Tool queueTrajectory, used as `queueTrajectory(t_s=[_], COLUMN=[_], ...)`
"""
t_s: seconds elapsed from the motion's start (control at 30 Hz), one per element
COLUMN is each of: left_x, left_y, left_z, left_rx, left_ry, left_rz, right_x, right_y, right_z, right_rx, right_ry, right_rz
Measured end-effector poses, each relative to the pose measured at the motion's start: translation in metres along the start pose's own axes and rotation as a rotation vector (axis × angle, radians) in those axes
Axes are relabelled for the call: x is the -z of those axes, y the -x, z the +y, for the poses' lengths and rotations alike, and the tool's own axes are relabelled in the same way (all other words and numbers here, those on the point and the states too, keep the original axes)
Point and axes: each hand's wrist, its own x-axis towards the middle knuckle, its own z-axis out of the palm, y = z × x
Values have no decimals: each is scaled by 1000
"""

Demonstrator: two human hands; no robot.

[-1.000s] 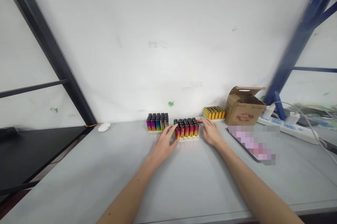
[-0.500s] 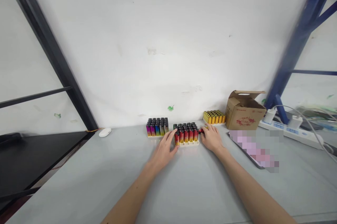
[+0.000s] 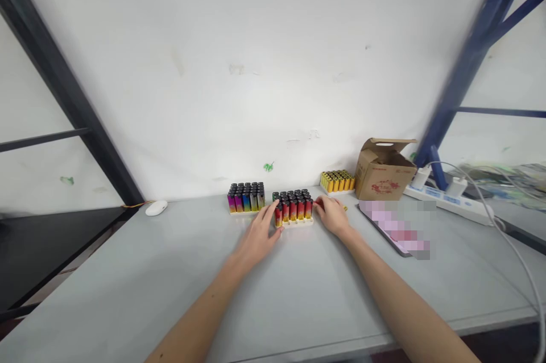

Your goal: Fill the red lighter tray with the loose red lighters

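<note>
Your left hand point(image 3: 258, 235) lies flat with fingers loosely spread, its fingertips touching the left end of the tray of red lighters point(image 3: 293, 209); it grips nothing. Your right hand point(image 3: 331, 215) rests against the tray's right end, fingers curled, and whether it pinches anything you cannot tell. The tray sits between both hands, long axis left to right, on the grey table point(image 3: 298, 289), with the rainbow lighter tray point(image 3: 246, 198) just beside it on the left.

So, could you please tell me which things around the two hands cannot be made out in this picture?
Head view only:
- Flat tablet-like item: surface pixelated, nothing readable.
- Small red thing at the right hand: mostly hidden by fingers, unidentifiable.
- Left hand against the red lighter tray: grip unclear.
- Print on the cardboard box: too small.
- Shelf clutter far right: blurred.
</note>
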Motion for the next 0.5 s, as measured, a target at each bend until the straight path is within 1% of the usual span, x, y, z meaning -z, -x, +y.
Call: queueTrajectory(t_s=[0.07,0.2,0.27,0.33,0.4,0.47,0.5], left_x=[0,-2,-2,-4,-5,-5,-6], left_y=[0,1,2,2,2,3,3], left_z=[0,-1,0,0,0,1,1], left_rx=[4,28,25,14,6,9,13], left_ry=[-3,-28,-25,-15,-3,7,10], left_rz=[-2,-6,-2,3,9,7,6], right_x=[-1,-3,0,7,17,28,33], right_y=[-1,-5,-7,-7,-4,1,5], right_z=[2,4,1,-7,-19,-33,-41], right_rx=[-38,-108,-153,-198,-203,-188,-179], right_ry=[-130,-458,-603,-779,-1028,-1288,-1386], right_rz=[55,284,343,346,325,253,175])
